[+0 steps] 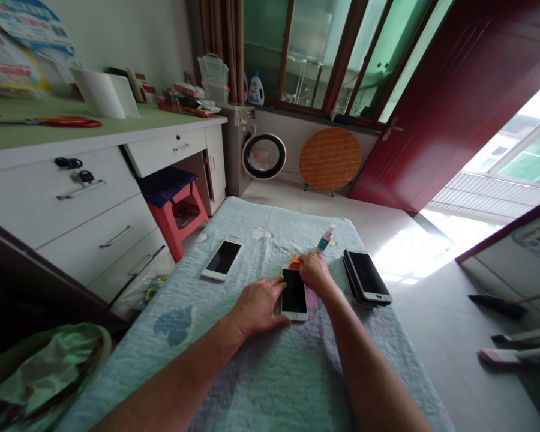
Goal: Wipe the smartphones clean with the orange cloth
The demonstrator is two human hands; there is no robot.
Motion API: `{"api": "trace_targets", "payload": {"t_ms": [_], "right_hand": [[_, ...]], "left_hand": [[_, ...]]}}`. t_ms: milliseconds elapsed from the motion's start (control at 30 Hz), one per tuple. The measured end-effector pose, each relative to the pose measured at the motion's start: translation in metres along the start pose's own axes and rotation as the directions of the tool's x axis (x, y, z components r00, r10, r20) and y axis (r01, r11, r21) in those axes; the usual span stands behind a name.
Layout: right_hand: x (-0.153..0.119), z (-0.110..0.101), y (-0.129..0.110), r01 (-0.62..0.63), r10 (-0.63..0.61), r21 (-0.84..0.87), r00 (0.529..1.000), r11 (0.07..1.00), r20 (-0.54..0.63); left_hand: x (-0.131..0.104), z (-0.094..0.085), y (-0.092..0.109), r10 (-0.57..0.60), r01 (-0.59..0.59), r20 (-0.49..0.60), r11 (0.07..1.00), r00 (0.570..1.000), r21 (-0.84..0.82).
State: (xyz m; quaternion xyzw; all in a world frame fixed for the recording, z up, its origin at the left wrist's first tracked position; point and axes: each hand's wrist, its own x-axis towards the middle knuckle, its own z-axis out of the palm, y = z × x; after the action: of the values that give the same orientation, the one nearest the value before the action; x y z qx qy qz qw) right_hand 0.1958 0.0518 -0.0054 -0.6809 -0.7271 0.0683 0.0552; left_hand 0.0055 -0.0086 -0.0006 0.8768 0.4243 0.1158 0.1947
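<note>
A white smartphone (294, 295) with a dark screen lies face up on the quilted light-blue cloth (252, 384). My left hand (257, 305) grips it from the left, with fingers at the upper left edge and the thumb by the bottom edge. At the phone's top end, my right hand (314, 271) is closed on a small orange piece (294, 262), perhaps a cloth; its kind is mostly hidden by the fingers. Just beyond that hand stands a small spray bottle (325, 239) with a blue label. Another white smartphone (224, 260) lies to the left.
A stack of phones (368, 277) sits at the right edge of the cloth. To the left are a white desk (171, 147), a red stool (180, 210) and a green-lined bin (49, 378). Farther back stand a washing machine (239, 147) with its door open and a round wooden tabletop (330, 159).
</note>
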Motion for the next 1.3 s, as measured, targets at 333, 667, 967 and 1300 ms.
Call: {"api": "trace_targets", "payload": {"t_ms": [333, 667, 967, 1300], "right_hand": [[-0.025, -0.002, 0.005, -0.065, 0.071, 0.117, 0.996, 0.991, -0.053], [-0.060, -0.019, 0.008, -0.029, -0.006, 0.346, 0.995, 0.938, 0.101], [-0.074, -0.032, 0.022, 0.070, -0.196, 0.426, 0.945, 0.902, 0.262], [-0.067, -0.015, 0.034, -0.107, -0.040, 0.579, 0.971, 0.808, 0.235]], "left_hand": [[0.000, -0.004, 0.003, -0.018, 0.017, 0.038, 0.999, 0.999, 0.043], [0.001, -0.001, 0.000, -0.031, 0.028, 0.066, 0.999, 0.997, 0.043], [0.001, -0.001, 0.000, -0.030, 0.027, 0.058, 0.998, 0.998, 0.049], [0.001, -0.001, 0.001, -0.034, 0.033, 0.049, 0.999, 0.998, 0.032]]}}
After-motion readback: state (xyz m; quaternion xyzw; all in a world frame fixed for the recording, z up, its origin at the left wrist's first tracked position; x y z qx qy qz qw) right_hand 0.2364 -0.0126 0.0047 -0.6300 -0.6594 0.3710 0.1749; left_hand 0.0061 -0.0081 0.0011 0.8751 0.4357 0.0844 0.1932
